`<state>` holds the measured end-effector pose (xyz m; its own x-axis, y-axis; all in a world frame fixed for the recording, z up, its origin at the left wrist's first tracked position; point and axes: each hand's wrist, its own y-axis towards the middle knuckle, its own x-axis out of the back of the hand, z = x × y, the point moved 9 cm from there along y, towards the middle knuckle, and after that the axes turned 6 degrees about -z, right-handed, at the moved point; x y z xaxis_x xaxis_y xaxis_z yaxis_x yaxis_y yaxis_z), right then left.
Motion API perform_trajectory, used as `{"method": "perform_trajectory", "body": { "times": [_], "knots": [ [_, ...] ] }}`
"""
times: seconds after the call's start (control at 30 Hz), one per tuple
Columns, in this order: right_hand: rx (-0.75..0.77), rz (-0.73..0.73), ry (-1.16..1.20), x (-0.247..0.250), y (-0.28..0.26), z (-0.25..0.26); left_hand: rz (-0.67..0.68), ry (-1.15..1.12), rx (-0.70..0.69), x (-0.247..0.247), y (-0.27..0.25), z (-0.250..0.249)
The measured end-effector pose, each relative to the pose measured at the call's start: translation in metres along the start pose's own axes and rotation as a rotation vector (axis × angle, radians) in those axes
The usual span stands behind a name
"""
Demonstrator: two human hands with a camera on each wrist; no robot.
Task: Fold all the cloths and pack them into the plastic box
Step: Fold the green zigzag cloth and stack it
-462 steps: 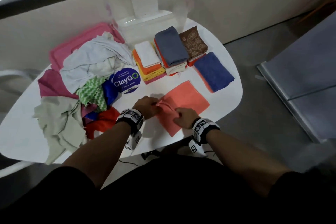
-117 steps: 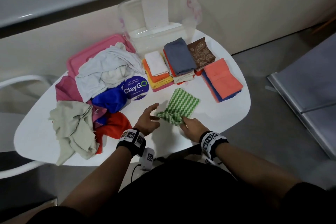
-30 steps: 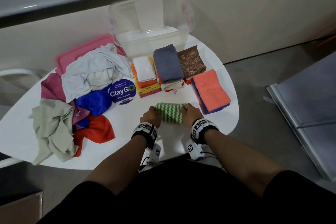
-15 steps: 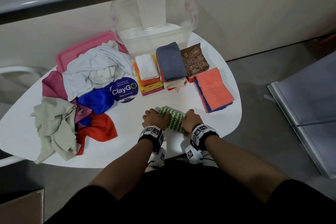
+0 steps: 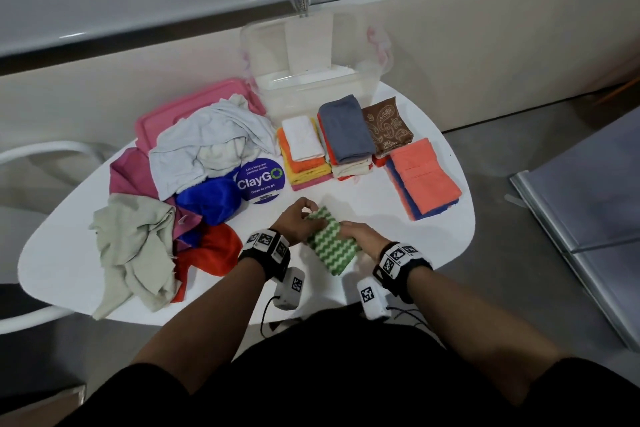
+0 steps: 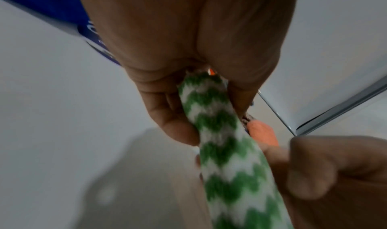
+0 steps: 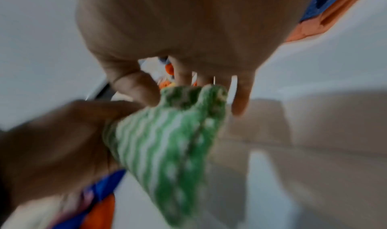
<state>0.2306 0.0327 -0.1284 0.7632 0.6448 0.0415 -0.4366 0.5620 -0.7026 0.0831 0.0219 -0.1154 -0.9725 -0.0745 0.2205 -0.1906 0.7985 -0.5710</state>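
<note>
far left of the white oval table (image 5: pixel 62 253): a crumpled pale grey-green cloth (image 5: pixel 135 246), with a magenta cloth (image 5: pixel 126 177), a royal blue cloth (image 5: pixel 207 199) and a red-orange cloth (image 5: pixel 214 248) bunched beside it. behind these, a rumpled white cloth (image 5: pixel 207 142) lying over a pink plastic lid (image 5: pixel 180 109). round purple claygo sticker (image 5: pixel 260 180) just right of the blue cloth.

centre, near edge: left hand (image 5: pixel 294 224) pinches the far-left corner of the folded green-and-white zigzag cloth (image 5: pixel 332 243), thumb and fingers closed on its edge. right hand (image 5: pixel 360 236) grips the cloth's right edge, fingers curled over it. whether the cloth touches the tabletop, cannot tell.

behind: clear plastic box (image 5: pixel 311 80) at the table's far edge, then folded stacks in front of it, topped white (image 5: pixel 303 137), slate grey (image 5: pixel 346 128), brown paisley (image 5: pixel 386 125). furthest right, a folded coral cloth (image 5: pixel 424 175) on a blue one.
</note>
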Motion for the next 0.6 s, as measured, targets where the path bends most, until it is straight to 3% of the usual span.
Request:
{"method": "perform_trajectory", "body": {
  "times": [0.17, 0.3, 0.43, 0.6],
  "knots": [
    [0.012, 0.025, -0.065, -0.033, -0.004, 0.011, -0.147, -0.254, 0.037, 0.056, 0.001, 0.006],
    [0.042, -0.086, 0.048, -0.045, -0.001, 0.019, -0.249, -0.543, 0.112, 0.071, -0.002, 0.024],
    [0.021, -0.125, 0.053, -0.058, -0.001, 0.024, -0.155, -0.530, 0.234, 0.057, -0.003, 0.048],
    [-0.017, -0.206, 0.139, -0.057, -0.001, 0.029, -0.289, -0.502, 0.189, 0.085, 0.014, 0.041]
  ]
}}
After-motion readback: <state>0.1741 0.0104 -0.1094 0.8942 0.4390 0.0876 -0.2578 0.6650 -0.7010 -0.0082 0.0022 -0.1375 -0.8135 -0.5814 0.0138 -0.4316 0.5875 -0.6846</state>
